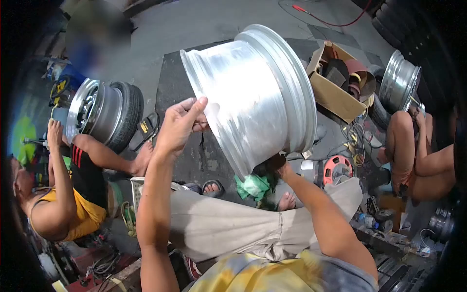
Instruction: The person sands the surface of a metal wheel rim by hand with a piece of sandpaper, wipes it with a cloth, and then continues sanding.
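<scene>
A large polished silver wheel rim (pixel 253 92) is held up and tilted in front of me, above my lap. My left hand (pixel 179 125) grips its near left edge, fingers curled over the lip. Lower down, my right hand (pixel 278 168) is pressed against the bottom of the rim with a dark pad or cloth in its fingers; a green rag (pixel 253 186) hangs just below it. My legs in beige shorts stretch out underneath, feet in sandals.
A person in a yellow top (pixel 73 204) sits at left by a rim with a tyre (pixel 104 114). Another person's bare legs (pixel 413 151) are at right beside a third rim (pixel 400 82). A cardboard box of sanding rolls (pixel 340 80) and an orange cable reel (pixel 337 168) lie on the floor.
</scene>
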Available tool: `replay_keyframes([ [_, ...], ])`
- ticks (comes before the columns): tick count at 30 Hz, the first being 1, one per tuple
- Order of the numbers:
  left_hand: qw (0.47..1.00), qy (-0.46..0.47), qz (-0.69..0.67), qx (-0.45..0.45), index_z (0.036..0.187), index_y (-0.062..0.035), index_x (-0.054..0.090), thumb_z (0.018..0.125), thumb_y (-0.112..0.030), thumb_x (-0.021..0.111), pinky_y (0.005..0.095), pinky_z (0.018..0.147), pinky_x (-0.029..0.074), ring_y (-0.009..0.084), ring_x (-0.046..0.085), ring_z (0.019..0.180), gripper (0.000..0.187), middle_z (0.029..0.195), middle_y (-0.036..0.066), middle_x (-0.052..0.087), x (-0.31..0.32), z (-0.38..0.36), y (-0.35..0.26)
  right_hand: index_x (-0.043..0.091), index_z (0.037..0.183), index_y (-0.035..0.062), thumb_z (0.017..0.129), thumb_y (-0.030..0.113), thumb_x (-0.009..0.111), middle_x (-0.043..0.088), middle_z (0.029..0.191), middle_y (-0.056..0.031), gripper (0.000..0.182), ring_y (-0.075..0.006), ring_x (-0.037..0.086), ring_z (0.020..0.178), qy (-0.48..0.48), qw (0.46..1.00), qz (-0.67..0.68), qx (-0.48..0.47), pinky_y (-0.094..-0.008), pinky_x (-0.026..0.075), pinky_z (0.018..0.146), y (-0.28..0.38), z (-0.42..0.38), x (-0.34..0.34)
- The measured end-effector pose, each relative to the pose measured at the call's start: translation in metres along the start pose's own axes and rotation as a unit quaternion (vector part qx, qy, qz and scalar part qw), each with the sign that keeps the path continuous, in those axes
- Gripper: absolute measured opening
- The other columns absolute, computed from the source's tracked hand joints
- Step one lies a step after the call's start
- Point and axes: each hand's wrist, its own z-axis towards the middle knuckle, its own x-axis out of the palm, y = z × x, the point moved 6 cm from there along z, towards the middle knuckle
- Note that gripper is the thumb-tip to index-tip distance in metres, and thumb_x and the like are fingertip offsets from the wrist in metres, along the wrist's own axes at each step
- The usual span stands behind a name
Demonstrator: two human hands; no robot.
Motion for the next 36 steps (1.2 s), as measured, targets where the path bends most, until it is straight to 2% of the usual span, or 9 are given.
replay_keyframes([
  [9, 0.999, 0.04, 0.011, -0.013, 0.11, 0.0015, 0.068, 0.101, -0.039, 0.07, 0.0212, 0.07, 0.055, 0.0071, 0.064, 0.071, 0.041, 0.081, 0.001, 0.067, 0.006, -0.002, -0.005, 0.069, 0.111, 0.0059, 0.09, 0.026, 0.055, 0.069, 0.111, -0.0164, 0.032, -0.033, 0.065, 0.113, -0.005, 0.998, 0.009, -0.056, -0.0482, 0.053, 0.09, 0.018, -0.009, -0.04],
  [11, 0.998, 0.052, 0.042, -0.019, 0.107, 0.0013, 0.069, 0.102, -0.038, 0.069, 0.0221, 0.07, 0.056, 0.0084, 0.066, 0.072, 0.04, 0.081, 0.002, 0.067, 0.005, -0.001, -0.004, 0.068, 0.118, 0.0081, 0.097, 0.024, 0.054, 0.073, 0.11, -0.0138, 0.03, -0.0267, 0.071, 0.103, 0.279, 0.956, 0.087, 0.014, -0.0397, 0.059, 0.085, 0.016, -0.002, -0.049],
  [12, 0.998, 0.053, 0.042, -0.016, 0.107, 0.0013, 0.069, 0.102, -0.038, 0.069, 0.0221, 0.07, 0.056, 0.0084, 0.066, 0.072, 0.04, 0.081, 0.002, 0.067, 0.004, -0.001, -0.004, 0.07, 0.106, 0.0067, 0.093, 0.022, 0.06, 0.073, 0.092, -0.0133, 0.022, -0.0328, 0.074, 0.086, 0.158, 0.977, 0.139, 0.017, -0.0433, 0.059, 0.07, 0.013, -0.001, -0.082],
  [15, 0.995, 0.048, 0.08, -0.021, 0.103, -0.0009, 0.069, 0.103, -0.039, 0.067, 0.0233, 0.069, 0.057, 0.0095, 0.068, 0.071, 0.038, 0.081, 0.002, 0.067, -0.002, 0.006, -0.001, 0.068, 0.104, 0.0028, 0.092, 0.024, 0.064, 0.071, 0.09, -0.0176, 0.024, -0.0368, 0.072, 0.085, 0.123, 0.984, 0.085, -0.092, -0.0464, 0.058, 0.073, 0.027, 0.001, -0.158],
  [19, 0.989, -0.102, 0.106, 0.021, 0.114, 0.005, 0.064, 0.103, -0.048, 0.061, 0.032, 0.063, 0.058, 0.0197, 0.072, 0.075, 0.055, 0.088, 0.009, 0.069, -0.025, 0.031, -0.019, 0.068, 0.103, 0.0014, 0.091, 0.026, 0.067, 0.069, 0.09, -0.0176, 0.027, -0.0387, 0.07, 0.084, 0.142, 0.966, 0.216, -0.021, -0.0476, 0.056, 0.075, 0.04, -0.009, -0.262],
  [25, 0.974, -0.222, 0.046, -0.026, 0.124, 0.0153, 0.06, 0.102, -0.041, 0.056, 0.0494, 0.076, 0.062, 0.034, 0.074, 0.098, 0.061, 0.106, 0.025, 0.07, -0.044, 0.13, -0.046, 0.07, 0.11, 0.0064, 0.091, 0.017, 0.07, 0.065, 0.093, -0.0151, 0.022, -0.0362, 0.067, 0.084, -0.051, 0.921, 0.385, 0.021, -0.0458, 0.054, 0.077, 0.032, 0.008, -0.391],
  [28, 0.877, -0.295, 0.379, -0.004, 0.127, 0.0114, 0.064, 0.1, -0.032, 0.054, 0.0479, 0.091, 0.059, 0.0386, 0.072, 0.11, 0.052, 0.123, 0.027, 0.07, -0.033, 0.161, -0.034, 0.07, 0.11, 0.0051, 0.092, 0.015, 0.07, 0.062, 0.091, -0.0155, 0.02, -0.0352, 0.065, 0.082, -0.166, 0.915, 0.355, 0.097, -0.046, 0.052, 0.076, 0.004, 0.035, -0.427],
  [33, 0.898, -0.264, 0.345, -0.065, 0.124, 0.0067, 0.068, 0.096, -0.025, 0.054, 0.0436, 0.101, 0.055, 0.0395, 0.067, 0.121, 0.045, 0.13, 0.025, 0.068, -0.023, 0.135, -0.041, 0.071, 0.116, 0.0061, 0.093, 0.015, 0.069, 0.061, 0.091, -0.0128, 0.025, -0.0324, 0.063, 0.085, -0.407, 0.893, 0.139, 0.129, -0.0449, 0.05, 0.077, -0.045, 0.062, -0.455],
  [36, 0.894, -0.275, 0.35, -0.055, 0.126, 0.0063, 0.068, 0.096, -0.024, 0.054, 0.0434, 0.102, 0.054, 0.0397, 0.067, 0.121, 0.044, 0.129, 0.025, 0.069, -0.02, 0.13, -0.043, 0.071, 0.118, 0.0076, 0.093, 0.014, 0.068, 0.061, 0.091, -0.0117, 0.026, -0.0308, 0.063, 0.087, -0.416, 0.897, 0.053, 0.143, -0.044, 0.049, 0.078, -0.068, 0.064, -0.463],
])
